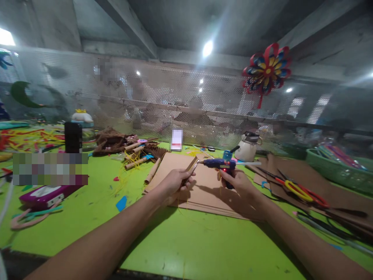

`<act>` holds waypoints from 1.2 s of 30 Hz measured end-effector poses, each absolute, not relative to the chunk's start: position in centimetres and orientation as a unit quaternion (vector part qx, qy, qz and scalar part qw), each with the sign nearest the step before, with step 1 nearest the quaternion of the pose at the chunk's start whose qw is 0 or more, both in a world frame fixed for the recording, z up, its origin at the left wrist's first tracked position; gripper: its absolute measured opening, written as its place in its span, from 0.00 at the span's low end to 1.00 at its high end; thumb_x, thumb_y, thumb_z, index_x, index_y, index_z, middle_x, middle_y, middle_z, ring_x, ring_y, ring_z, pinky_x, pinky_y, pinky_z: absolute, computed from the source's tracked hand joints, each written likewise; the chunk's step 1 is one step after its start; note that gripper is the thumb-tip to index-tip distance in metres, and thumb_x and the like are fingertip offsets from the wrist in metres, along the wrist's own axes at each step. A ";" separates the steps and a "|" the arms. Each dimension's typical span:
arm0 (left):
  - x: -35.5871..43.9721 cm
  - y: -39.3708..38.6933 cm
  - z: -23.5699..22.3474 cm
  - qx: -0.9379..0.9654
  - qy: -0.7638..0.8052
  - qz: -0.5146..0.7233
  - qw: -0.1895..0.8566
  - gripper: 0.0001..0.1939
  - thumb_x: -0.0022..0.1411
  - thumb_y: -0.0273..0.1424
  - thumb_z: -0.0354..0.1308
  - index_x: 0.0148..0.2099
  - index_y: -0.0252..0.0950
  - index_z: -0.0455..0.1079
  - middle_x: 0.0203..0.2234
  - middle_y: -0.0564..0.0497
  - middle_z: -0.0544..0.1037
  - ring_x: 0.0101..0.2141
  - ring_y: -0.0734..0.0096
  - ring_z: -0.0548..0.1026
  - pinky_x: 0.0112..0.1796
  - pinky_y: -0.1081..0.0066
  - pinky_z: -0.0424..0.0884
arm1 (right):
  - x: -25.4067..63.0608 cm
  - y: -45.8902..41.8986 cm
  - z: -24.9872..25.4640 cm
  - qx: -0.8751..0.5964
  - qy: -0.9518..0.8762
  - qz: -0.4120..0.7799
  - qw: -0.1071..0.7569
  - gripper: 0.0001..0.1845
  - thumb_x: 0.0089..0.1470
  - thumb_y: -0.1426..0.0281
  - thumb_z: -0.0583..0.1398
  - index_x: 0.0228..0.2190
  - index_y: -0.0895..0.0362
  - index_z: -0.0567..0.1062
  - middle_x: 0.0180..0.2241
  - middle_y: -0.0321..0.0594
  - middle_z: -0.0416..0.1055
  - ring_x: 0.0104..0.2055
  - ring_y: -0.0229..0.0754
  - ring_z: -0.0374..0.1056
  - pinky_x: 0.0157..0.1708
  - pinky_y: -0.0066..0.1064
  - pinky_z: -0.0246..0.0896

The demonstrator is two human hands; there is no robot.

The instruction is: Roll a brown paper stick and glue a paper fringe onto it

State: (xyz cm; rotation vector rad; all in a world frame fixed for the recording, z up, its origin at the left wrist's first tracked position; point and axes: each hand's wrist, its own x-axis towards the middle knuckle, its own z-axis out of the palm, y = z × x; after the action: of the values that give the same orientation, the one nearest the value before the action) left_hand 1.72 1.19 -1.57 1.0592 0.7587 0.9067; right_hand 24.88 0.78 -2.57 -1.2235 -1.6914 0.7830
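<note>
My left hand pinches a narrow brown strip above stacked brown paper sheets on the green table. My right hand is wrapped around a blue hot glue gun, its nozzle right by the strip; I cannot tell whether they touch.

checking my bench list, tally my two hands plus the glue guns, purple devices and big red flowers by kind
Hands (left hand, right hand): 2
Glue gun: 1
Purple device: 1
Red flower: 1
Total: 5
</note>
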 end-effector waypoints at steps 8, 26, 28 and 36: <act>1.9 0.9 -1.1 0.467 0.361 0.430 0.682 0.05 0.56 0.27 0.54 0.33 0.28 0.66 0.17 0.55 0.63 0.17 0.84 0.56 0.17 0.78 0.45 | 24.2 -0.1 -2.9 -0.459 -0.711 0.357 0.395 0.20 0.51 0.54 0.55 0.23 0.59 0.69 0.17 0.35 0.63 0.21 0.34 0.58 0.21 0.26 0.52; 1.7 1.1 -1.5 0.464 0.341 0.432 0.694 0.05 0.56 0.26 0.54 0.33 0.27 0.66 0.19 0.54 0.63 0.19 0.83 0.58 0.17 0.80 0.45 | 24.6 0.2 -2.5 -0.479 -0.718 0.315 0.396 0.21 0.50 0.54 0.55 0.21 0.60 0.68 0.19 0.37 0.63 0.22 0.36 0.58 0.22 0.28 0.53; 1.7 1.1 -1.5 0.462 0.337 0.433 0.697 0.05 0.56 0.26 0.55 0.35 0.27 0.66 0.19 0.54 0.63 0.19 0.83 0.58 0.17 0.80 0.46 | 24.4 0.0 -2.5 -0.468 -0.724 0.328 0.386 0.22 0.50 0.53 0.55 0.19 0.59 0.67 0.17 0.36 0.62 0.21 0.35 0.57 0.22 0.27 0.52; 1.6 1.4 -1.8 0.444 0.320 0.424 0.722 0.06 0.56 0.27 0.55 0.36 0.28 0.66 0.19 0.54 0.63 0.18 0.83 0.57 0.17 0.79 0.49 | 24.7 0.1 -2.6 -0.471 -0.731 0.294 0.397 0.21 0.50 0.54 0.55 0.20 0.59 0.67 0.18 0.36 0.62 0.22 0.36 0.57 0.23 0.28 0.52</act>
State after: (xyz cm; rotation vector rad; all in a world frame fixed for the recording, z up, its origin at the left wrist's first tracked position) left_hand 1.56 1.43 -1.80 0.9798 0.7075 0.9360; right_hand 24.65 0.07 -2.57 -1.1928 -1.8516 0.7436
